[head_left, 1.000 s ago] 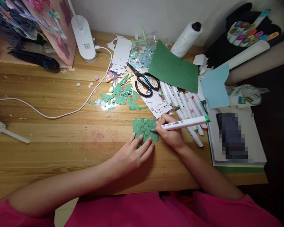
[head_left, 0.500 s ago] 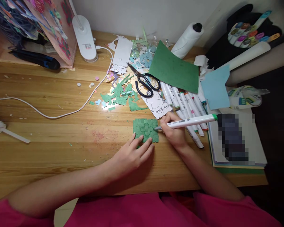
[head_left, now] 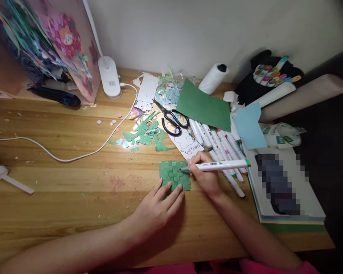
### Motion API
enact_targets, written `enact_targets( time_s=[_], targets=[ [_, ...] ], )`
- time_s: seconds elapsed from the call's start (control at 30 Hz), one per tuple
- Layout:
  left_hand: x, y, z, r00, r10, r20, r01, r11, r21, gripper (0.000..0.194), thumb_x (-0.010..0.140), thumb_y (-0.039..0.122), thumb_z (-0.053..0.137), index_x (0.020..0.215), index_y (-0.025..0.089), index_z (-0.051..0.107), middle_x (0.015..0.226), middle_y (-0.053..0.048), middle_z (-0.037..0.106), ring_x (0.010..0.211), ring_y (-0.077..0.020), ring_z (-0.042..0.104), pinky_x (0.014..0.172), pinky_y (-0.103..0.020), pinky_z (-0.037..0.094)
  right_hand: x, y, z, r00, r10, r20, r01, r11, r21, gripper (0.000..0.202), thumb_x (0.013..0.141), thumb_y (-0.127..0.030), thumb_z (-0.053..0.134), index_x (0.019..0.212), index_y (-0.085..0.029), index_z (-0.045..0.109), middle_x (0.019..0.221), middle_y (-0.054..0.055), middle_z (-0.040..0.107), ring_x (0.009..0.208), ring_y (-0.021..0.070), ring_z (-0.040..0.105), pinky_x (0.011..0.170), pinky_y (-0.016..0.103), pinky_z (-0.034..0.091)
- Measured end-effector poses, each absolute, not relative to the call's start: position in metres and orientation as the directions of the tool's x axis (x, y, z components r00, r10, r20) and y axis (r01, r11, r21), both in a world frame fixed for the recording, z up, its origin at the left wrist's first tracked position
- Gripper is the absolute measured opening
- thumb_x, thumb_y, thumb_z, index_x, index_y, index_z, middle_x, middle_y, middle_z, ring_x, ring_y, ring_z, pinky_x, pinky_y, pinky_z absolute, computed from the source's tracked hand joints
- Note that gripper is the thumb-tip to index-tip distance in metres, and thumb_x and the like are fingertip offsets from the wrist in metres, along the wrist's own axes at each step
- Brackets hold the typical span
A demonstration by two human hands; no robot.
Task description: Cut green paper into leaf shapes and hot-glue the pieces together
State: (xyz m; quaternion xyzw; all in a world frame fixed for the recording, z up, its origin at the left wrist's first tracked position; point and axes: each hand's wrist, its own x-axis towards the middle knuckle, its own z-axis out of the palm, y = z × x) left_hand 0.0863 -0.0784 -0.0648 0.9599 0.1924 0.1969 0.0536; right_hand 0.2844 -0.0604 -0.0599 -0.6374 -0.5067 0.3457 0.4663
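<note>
Marker point(head_left: 221, 165) held over a flower outline point(head_left: 175, 174) on a small green piece point(head_left: 165, 172)

A wooden desk point(head_left: 60, 198) spreads beneath everything, with a pale wall point(head_left: 174, 34) behind it; at the far left stands a pink box point(head_left: 85, 40) full of coloured strands; at the far right sits a black container point(head_left: 246, 85) with pens in it; nearer, a stack of paper point(head_left: 305, 201) carries a dark object blurred by pixels. A larger green sheet point(head_left: 204, 104) leans over a bunch of white-bodied markers point(head_left: 217, 140); a lamp base point(head_left: 110, 78) stands by the wall, with a white cable point(head_left: 65, 161) curving away from it across the desk.

The left hand point(head_left: 160, 201) lies palm down, fingers a little apart, fingertips pressing the lower edge of the green piece; the right hand point(head_left: 204, 177) is closed around the marker in a writing grip. The green piece lies flat on the desk in front of the person, between the two hands; black-handled scissors point(head_left: 166, 112) rest beyond it, next to a white card point(head_left: 185, 142) with line drawings; the marker's grey tip is at the right side of the outline, though whether it touches I cannot tell; green scraps point(head_left: 145, 133) litter the area to the left of the card; a few small white discs point(head_left: 99, 122) lie beside the cable.
</note>
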Motion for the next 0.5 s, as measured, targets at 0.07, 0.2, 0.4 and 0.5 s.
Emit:
enact_targets(
  time_s=[0.07,0.2,0.4,0.5],
  targets=[
    [0.086,-0.079,-0.066,0.846,0.397,0.356,0.353,-0.918,0.183,0.031,0.091,0.017,0.039,0.115,0.011,0.059,0.125,-0.007,0.060,0.101,-0.0238,0.056,0.094,-0.043,0.044,0.284,-0.060,-0.060,0.252,0.967,0.030,0.309,-0.051,-0.950,0.032,0.084,-0.032,0.055,0.059,-0.022,0.039,0.053,-0.006,0.041,0.048,0.0114,0.041,0.049,0.025,0.035],
    [0.086,-0.080,-0.068,0.839,0.393,0.376,0.359,-0.920,0.159,0.030,0.090,0.018,0.041,0.115,0.012,0.059,0.125,-0.006,0.060,0.100,-0.0223,0.057,0.095,-0.042,0.043,0.283,-0.061,-0.060,0.259,0.965,0.030,0.286,-0.047,-0.957,0.031,0.085,-0.036,0.053,0.060,-0.023,0.039,0.050,-0.007,0.040,0.045,0.0113,0.039,0.046,0.024,0.033],
    [0.085,-0.080,-0.073,0.833,0.400,0.382,0.378,-0.916,0.134,0.028,0.091,0.017,0.042,0.115,0.014,0.057,0.123,-0.005,0.061,0.100,-0.0192,0.057,0.096,-0.038,0.042,0.279,-0.056,-0.059,0.283,0.956,0.073,0.284,-0.011,-0.959,0.028,0.082,-0.036,0.056,0.061,-0.022,0.042,0.056,-0.006,0.039,0.050,0.0120,0.040,0.049,0.024,0.035],
    [0.085,-0.080,-0.075,0.839,0.392,0.377,0.376,-0.919,0.120,0.028,0.091,0.016,0.043,0.115,0.013,0.056,0.123,-0.005,0.061,0.101,-0.0188,0.058,0.094,-0.035,0.044,0.277,-0.053,-0.059,0.280,0.956,0.082,0.267,0.005,-0.964,0.021,0.080,-0.035,0.060,0.069,-0.022,0.047,0.061,-0.005,0.046,0.055,0.0131,0.045,0.052,0.025,0.038]
  ],
)
